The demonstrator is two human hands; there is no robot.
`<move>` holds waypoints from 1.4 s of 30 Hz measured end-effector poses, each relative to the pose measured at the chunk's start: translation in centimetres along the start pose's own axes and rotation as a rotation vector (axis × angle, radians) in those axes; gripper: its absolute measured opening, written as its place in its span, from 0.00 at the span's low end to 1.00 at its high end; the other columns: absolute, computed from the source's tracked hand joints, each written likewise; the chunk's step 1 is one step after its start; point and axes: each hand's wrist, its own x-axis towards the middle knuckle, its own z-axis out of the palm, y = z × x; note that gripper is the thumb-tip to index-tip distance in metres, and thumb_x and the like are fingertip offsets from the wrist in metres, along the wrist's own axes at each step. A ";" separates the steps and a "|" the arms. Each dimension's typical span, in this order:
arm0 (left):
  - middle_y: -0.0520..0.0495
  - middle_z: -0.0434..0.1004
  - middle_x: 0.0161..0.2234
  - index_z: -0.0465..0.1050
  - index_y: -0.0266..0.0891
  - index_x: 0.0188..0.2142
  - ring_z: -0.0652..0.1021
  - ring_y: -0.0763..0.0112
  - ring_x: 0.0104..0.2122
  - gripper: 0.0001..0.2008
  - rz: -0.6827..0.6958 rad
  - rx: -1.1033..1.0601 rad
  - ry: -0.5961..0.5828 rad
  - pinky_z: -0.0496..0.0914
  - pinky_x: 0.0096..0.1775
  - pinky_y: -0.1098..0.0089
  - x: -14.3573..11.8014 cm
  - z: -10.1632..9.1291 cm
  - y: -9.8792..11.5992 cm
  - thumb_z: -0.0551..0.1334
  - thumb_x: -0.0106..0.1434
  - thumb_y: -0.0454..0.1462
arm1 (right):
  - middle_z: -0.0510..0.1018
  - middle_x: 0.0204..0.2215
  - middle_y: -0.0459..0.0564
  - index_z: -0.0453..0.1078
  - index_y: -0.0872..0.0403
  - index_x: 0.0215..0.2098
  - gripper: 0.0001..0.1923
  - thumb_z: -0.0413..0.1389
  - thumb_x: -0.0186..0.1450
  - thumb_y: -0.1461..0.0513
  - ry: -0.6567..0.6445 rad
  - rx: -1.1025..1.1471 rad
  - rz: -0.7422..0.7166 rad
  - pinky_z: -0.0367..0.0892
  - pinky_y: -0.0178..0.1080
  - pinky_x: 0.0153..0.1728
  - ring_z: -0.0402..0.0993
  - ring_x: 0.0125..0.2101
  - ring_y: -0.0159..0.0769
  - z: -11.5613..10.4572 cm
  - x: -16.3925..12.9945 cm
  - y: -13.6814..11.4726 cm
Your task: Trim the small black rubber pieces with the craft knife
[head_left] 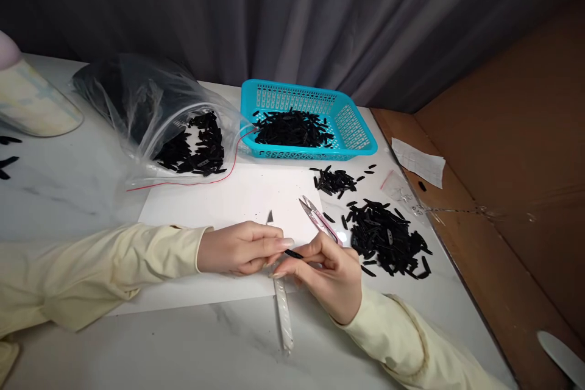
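Observation:
My left hand [240,248] and my right hand [331,274] meet over a white sheet [228,201], both pinching a small black strip [294,253] between their fingertips. The right hand also holds a pair of pink-handled thread snips [317,219], blades pointing up and away. A white-handled knife [281,298] lies on the table under the hands. To the right lies a pile of black strips [388,237], with a smaller heap [334,181] behind it.
A turquoise basket [351,128] with black strips stands at the back. A clear plastic bag [150,116] with more strips lies at the left. Brown cardboard [503,152] borders the table's right edge, with a white paper [418,161] on it.

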 end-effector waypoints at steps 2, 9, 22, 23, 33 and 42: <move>0.62 0.47 0.09 0.58 0.39 0.24 0.50 0.82 0.10 0.20 0.017 0.022 -0.017 0.46 0.14 0.76 0.0 0.0 0.0 0.49 0.63 0.51 | 0.81 0.20 0.42 0.58 0.52 0.22 0.18 0.64 0.51 0.70 -0.020 0.022 0.002 0.72 0.24 0.19 0.77 0.18 0.30 0.0 0.1 -0.1; 0.62 0.47 0.10 0.58 0.38 0.24 0.50 0.82 0.11 0.18 0.070 -0.022 -0.026 0.45 0.14 0.77 0.1 0.1 -0.3 0.49 0.64 0.48 | 0.81 0.21 0.44 0.60 0.52 0.23 0.15 0.64 0.53 0.69 -0.033 0.021 0.006 0.72 0.27 0.18 0.77 0.18 0.31 0.1 0.0 0.1; 0.63 0.47 0.09 0.59 0.38 0.24 0.48 0.84 0.09 0.15 0.093 -0.223 -0.009 0.44 0.13 0.80 -0.3 -0.1 -0.3 0.53 0.63 0.44 | 0.78 0.17 0.44 0.68 0.55 0.27 0.04 0.57 0.59 0.67 -0.082 0.000 -0.004 0.69 0.28 0.16 0.72 0.14 0.29 -0.6 0.3 -0.1; 0.63 0.47 0.08 0.59 0.37 0.25 0.48 0.84 0.09 0.15 0.103 -0.227 -0.018 0.44 0.13 0.80 -0.3 -0.1 -0.4 0.53 0.63 0.44 | 0.77 0.16 0.44 0.68 0.55 0.27 0.04 0.57 0.60 0.67 -0.086 -0.014 -0.015 0.68 0.28 0.16 0.72 0.13 0.29 -0.6 0.3 -0.1; 0.61 0.47 0.08 0.59 0.38 0.22 0.48 0.83 0.09 0.18 0.072 -0.286 -0.014 0.45 0.12 0.79 -0.2 -0.1 -0.3 0.51 0.64 0.46 | 0.75 0.14 0.43 0.70 0.55 0.28 0.04 0.56 0.61 0.67 -0.068 -0.135 -0.121 0.65 0.28 0.16 0.70 0.13 0.28 -0.7 0.2 0.0; 0.59 0.46 0.07 0.51 0.39 0.15 0.49 0.84 0.08 0.24 0.027 -0.320 0.003 0.43 0.12 0.77 -0.1 -0.3 -0.6 0.53 0.62 0.47 | 0.75 0.14 0.43 0.70 0.55 0.30 0.03 0.56 0.61 0.67 -0.062 -0.131 -0.137 0.67 0.28 0.17 0.69 0.13 0.27 -0.7 0.0 -0.1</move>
